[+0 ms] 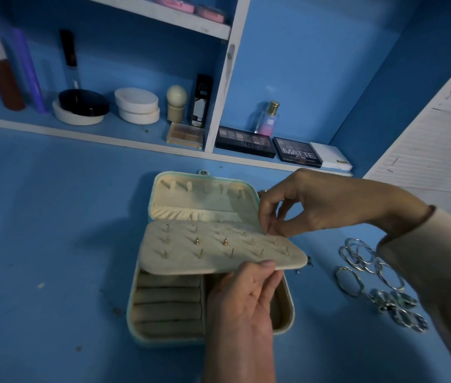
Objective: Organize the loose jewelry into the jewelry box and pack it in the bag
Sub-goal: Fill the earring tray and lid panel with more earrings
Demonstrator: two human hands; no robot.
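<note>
The box (169,299) lies open on the counter (53,244). The left hand (243,299) grips its earring panel (218,252) by the near edge; the right hand (301,205) pinches the far corner. A palette (297,153) reads "MATTE", a bottle (267,118) "SB".

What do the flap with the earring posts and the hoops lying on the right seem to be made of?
The earring panel: probably velvet-like cream fabric over padding, matte; it shows no shine and has soft rounded edges. The bangles: likely polished silver-coloured metal; the thin hoops glint brightly.
</note>
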